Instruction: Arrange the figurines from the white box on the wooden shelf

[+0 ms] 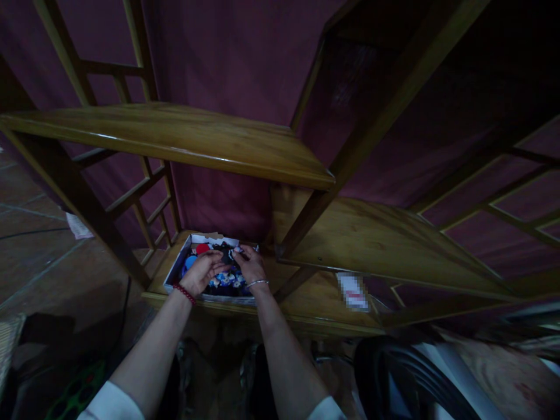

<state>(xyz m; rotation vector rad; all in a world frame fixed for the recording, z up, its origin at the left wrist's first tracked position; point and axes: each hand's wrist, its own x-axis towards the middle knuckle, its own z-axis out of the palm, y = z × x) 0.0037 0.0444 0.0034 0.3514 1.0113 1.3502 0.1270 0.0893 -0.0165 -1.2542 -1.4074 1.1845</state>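
Observation:
Both my hands are over a shallow white-edged box (177, 271) on the bottom shelf. My left hand (202, 273) has its fingers closed at the left side of a small dark item (226, 255). On the other side of that item, my right hand (251, 265) pinches at it with thumb and fingers. What the item is I cannot make out. Inside the box lie a red round piece (202, 249), a blue round piece (190, 262) and a jumble of small blue and white items (228, 281).
A wooden shelf board (175, 134) hangs over the box, and a slanted post (306, 219) rises to its right. A white card with blurred print (352, 291) lies further right. Black curved tubing (406, 373) is at lower right; purple cloth (227, 64) covers the back.

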